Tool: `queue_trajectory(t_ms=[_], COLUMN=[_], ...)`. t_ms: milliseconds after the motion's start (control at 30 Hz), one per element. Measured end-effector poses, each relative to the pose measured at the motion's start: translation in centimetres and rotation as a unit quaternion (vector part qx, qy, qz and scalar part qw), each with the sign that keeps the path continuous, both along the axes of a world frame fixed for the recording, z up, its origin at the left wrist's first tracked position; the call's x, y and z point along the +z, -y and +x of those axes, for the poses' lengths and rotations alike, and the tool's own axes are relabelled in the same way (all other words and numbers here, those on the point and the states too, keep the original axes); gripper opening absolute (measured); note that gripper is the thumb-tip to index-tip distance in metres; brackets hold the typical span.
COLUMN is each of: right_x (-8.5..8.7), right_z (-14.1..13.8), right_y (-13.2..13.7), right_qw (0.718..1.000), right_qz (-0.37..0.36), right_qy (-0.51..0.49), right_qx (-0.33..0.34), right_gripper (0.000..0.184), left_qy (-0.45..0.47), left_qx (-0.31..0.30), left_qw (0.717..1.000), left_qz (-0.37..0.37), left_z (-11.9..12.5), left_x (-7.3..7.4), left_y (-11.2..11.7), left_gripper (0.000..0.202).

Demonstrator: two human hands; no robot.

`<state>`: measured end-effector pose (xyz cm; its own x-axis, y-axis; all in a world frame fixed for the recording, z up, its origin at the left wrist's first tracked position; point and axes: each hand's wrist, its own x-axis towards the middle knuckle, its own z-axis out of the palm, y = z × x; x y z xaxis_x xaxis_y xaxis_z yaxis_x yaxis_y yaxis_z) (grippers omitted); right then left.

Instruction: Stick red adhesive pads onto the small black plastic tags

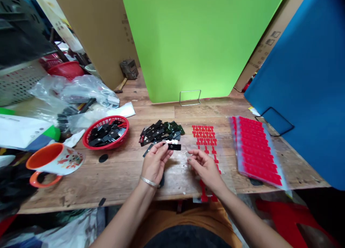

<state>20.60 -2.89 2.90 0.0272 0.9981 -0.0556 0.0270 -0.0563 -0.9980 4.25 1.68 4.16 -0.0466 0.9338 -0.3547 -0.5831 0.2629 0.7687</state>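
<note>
My left hand [155, 162], with a bracelet at the wrist, pinches one end of a small black rectangular plate [175, 146] that points to the right. Thumb and forefinger of my right hand [205, 167] are pressed together a little right of the plate, apart from it. A tiny pale bit seems to show at those fingertips, too small to name. Behind the left hand lies a pile of similar black plates [160, 131]. Under and beyond my right hand is a clear sheet with rows of red T-shaped pieces [203, 134], partly covered by the hand.
A red basket [125, 135] of black plates and an orange-and-white mug [60, 160] stand left. Stacked sheets of red pieces [257, 151] lie right. Behind are a green panel [199, 47], a blue panel [304, 90], a wire stand [190, 98] and plastic bags [81, 88].
</note>
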Motion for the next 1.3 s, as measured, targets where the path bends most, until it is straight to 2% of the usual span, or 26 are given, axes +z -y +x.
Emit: queue_trajectory(t_ms=[67, 200, 367, 467, 533, 667, 833, 967, 1067, 1167, 1233, 1300], right_x=[0.4, 0.6, 0.2, 0.2, 0.1, -0.2, -0.8, -1.4, -1.6, -1.6, -1.7, -2.0], right_z=[-0.1, 0.6, 1.6, 1.5, 1.3, 1.0, 0.9, 1.9, 4.1, 6.6, 7.6, 8.0], right_y=[-0.3, -0.1, 0.6, 1.0, 1.0, 0.8, 1.0, 0.3, -1.7, -4.0, -5.4, -6.5], right_qw=[1.000, 0.999, 0.987, 0.983, 0.992, 1.000, 0.997, 0.994, 0.981, 0.938, 0.907, 0.890], right_qz=[0.010, 0.027, 0.115, 0.133, 0.095, -0.010, -0.031, 0.020, 0.061, 0.092, 0.084, 0.070], right_qy=[-0.016, 0.028, 0.113, 0.120, 0.078, -0.008, 0.012, 0.096, 0.183, 0.317, 0.398, 0.440], right_qx=[-0.001, 0.006, -0.002, 0.024, 0.023, 0.019, 0.063, 0.047, -0.032, -0.107, -0.112, -0.098], right_gripper=[0.029, 0.016, 0.015, 0.020, 0.023, 0.028, 0.017, 0.014, 0.012, 0.014, 0.016, 0.018], left_qy=[0.000, 0.007, -0.042, -0.080, -0.099, -0.150, -0.218, -0.250, -0.221, -0.180, -0.159, -0.140], left_qx=[-0.049, -0.162, -0.305, -0.351, -0.342, -0.287, -0.303, -0.290, -0.268, -0.255, -0.243, -0.233], left_qw=[0.999, 0.987, 0.950, 0.932, 0.934, 0.946, 0.927, 0.923, 0.937, 0.950, 0.957, 0.962], left_qz=[0.007, 0.014, -0.049, -0.048, -0.038, -0.020, 0.039, 0.041, 0.023, -0.001, -0.013, -0.022], left_z=[0.9, 1.1, 0.0, 0.0, 0.2, 0.5, 0.5, 0.5, 0.9, 2.0, 3.0, 4.1], left_x=[0.2, 0.4, 0.0, -0.7, -1.2, -1.5, -1.6, -2.4, -2.7, -2.6, -2.4, -2.5], left_y=[1.2, 2.6, 3.0, 3.1, 3.1, 3.1, 3.2, 2.9, 2.3, 1.4, 0.8, 0.0], left_gripper=[0.024, 0.021, 0.030, 0.040, 0.042, 0.033, 0.021, 0.021, 0.024, 0.028, 0.028, 0.026])
